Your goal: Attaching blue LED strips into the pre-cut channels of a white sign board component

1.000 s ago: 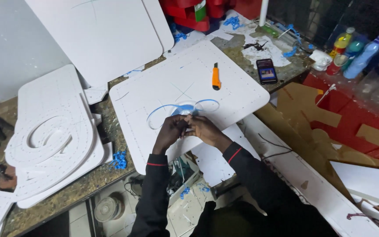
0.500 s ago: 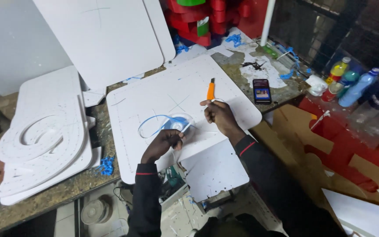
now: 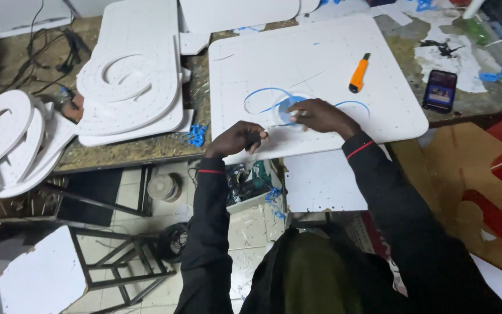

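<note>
both hands on white board [image 3: 321, 64] near its front edge. right hand [image 3: 321, 116] fingers flat on blue disc [image 3: 289, 108]; left hand [image 3: 236, 138] curled shut, contents unclear. orange cutter [image 3: 359, 73] lies apart, toward back right.

Both my arms reach forward in black sleeves, each with a thin red stripe near the cuff. My left hand [image 3: 236, 138] is curled into a loose fist, knuckles up, thumb and fingertips pinched together toward the right. My right hand [image 3: 321, 115] lies a little farther out, palm down, fingers bent and pressing downward, their tips pointing left toward the other hand. The two hands sit near each other without touching, wrists roughly level, elbows tucked in below.
</note>
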